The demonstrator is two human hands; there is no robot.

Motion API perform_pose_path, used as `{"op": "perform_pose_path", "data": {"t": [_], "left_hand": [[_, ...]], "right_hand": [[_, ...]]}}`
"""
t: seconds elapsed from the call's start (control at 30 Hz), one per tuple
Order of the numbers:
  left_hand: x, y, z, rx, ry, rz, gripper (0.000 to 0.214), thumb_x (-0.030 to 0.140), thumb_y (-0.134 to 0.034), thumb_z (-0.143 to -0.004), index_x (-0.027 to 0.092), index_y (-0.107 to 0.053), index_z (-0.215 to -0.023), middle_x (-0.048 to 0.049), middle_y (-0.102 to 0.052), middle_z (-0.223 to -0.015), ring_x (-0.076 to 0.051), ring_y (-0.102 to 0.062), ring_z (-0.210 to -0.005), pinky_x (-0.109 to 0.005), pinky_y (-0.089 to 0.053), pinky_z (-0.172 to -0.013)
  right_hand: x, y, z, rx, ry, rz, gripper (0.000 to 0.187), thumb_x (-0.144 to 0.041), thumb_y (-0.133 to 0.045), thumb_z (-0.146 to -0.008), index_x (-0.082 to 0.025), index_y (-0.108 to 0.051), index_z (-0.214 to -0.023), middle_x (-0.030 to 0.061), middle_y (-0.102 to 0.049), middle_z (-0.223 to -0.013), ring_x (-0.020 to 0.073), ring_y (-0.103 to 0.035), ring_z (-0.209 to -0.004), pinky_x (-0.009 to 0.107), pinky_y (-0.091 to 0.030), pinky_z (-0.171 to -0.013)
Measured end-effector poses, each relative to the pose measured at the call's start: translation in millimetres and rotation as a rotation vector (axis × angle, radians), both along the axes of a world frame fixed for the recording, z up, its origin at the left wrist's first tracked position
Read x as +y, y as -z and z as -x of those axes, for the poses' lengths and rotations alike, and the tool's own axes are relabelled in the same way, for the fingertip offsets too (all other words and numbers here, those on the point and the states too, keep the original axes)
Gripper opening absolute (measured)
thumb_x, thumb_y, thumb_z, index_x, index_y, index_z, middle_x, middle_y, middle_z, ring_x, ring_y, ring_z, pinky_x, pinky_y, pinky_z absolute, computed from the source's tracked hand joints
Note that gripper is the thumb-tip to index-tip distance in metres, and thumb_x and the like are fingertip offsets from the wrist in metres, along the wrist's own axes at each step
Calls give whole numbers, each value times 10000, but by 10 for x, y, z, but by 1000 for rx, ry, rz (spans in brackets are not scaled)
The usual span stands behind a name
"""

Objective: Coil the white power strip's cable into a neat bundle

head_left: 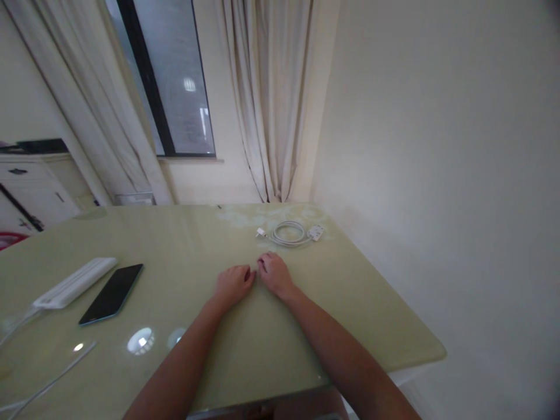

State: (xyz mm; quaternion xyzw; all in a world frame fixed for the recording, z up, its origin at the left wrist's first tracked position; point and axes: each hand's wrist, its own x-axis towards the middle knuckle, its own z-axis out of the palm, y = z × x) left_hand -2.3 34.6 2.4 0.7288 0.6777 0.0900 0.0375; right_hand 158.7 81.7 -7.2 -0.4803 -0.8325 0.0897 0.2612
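Observation:
My left hand (233,283) and my right hand (273,272) rest side by side on the pale green glass-topped table (350,303), knuckles up and fingers curled under, fingertips almost touching. Nothing shows in either hand. Just beyond them, toward the far right corner, lies a coiled white charging cable (289,233) with a plug at each end, a short way from my right fingertips.
A dark smartphone (112,293) lies face up at the left, beside a white power strip (74,283) with its cord trailing to the near left edge. Curtains, a window and a white cabinet (30,186) stand behind the table. A wall runs along the right.

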Motion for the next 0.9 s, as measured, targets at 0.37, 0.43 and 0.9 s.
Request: {"op": "perform_pose_path", "data": {"t": [0.37, 0.43, 0.9], "left_hand": [[-23, -22, -42, -59, 41, -1, 532, 511, -297, -1057, 200, -671, -843, -130, -751, -955, -271, -701, -878, -328, -392, -693], [-17, -12, -46, -91, 65, -5, 511, 496, -305, -1057, 203, -661, -839, -126, -748, -943, -262, -695, -869, -325, -388, -694], [170, 44, 33, -1481, -145, -180, 651, 770, -695, -713, 166, -647, -950, -69, -697, -899, -176, -657, -783, -267, -499, -661]], "right_hand": [[465, 23, -692, -38, 330, -36, 431, -221, -697, -925, -129, -625, -1340, 245, -632, -1331, 386, -502, -1288, 559, -309, -1106], [471, 16, -676, -27, 311, -33, 259, -225, -738, -894, -159, -698, -1142, 213, -667, -1225, 386, -521, -1228, 551, -334, -1070], [-246, -203, 102, 321, -79, 132, 272, -463, -576, -1011, -217, -645, -1106, 53, -716, -860, 199, -651, -756, 300, -430, -698]]}}
